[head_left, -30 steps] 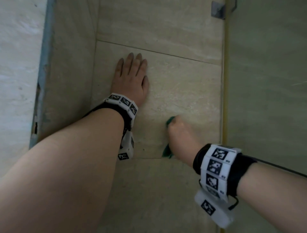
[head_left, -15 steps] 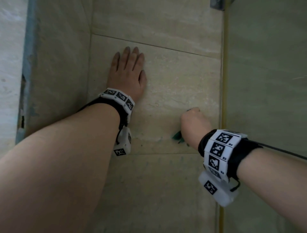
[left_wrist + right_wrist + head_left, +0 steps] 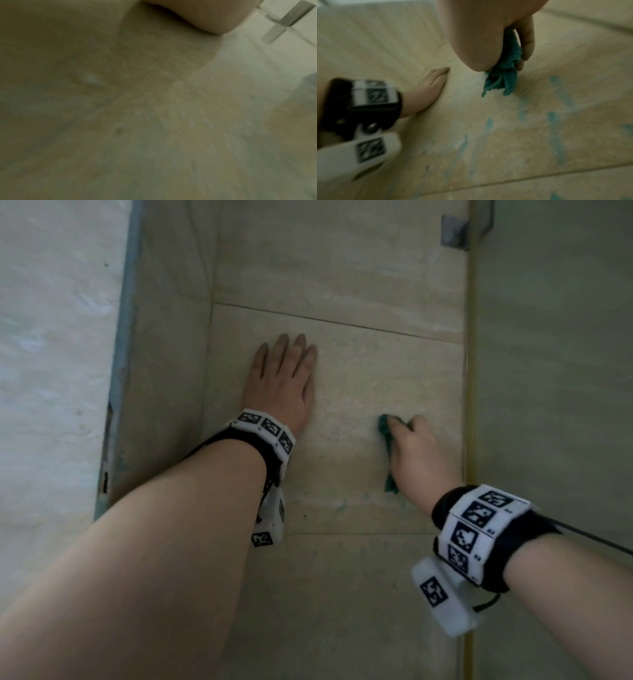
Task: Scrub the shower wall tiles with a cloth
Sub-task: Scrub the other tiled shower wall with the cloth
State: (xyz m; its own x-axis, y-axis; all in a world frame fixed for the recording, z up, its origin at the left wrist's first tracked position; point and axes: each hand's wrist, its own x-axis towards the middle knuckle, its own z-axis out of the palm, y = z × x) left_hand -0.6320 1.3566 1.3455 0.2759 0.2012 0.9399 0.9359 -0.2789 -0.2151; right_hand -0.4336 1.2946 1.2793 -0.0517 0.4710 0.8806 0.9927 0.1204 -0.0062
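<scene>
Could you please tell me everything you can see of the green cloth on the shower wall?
The cloth is teal green, soft and looks like terry fabric, crumpled into a wad rather than spread flat. The right hand grips it, so most of it is hidden; a bunched end pokes out above the fingers and a loose tail hangs out below the palm. It is pressed against the beige wall tile, to the right of the flat left hand. Faint teal streaks mark the tile nearby.

No readable text, brand, number or sign anywhere. Only black-and-white square code markers on the white wristbands (image 3: 265, 428) (image 3: 479, 529) and on the white camera housings (image 3: 270, 529) (image 3: 442, 597) below the wrists; tiny characters beside the right band's markers, too small to make out. Same markers blurred in the right wrist view (image 3: 375, 93).
</scene>
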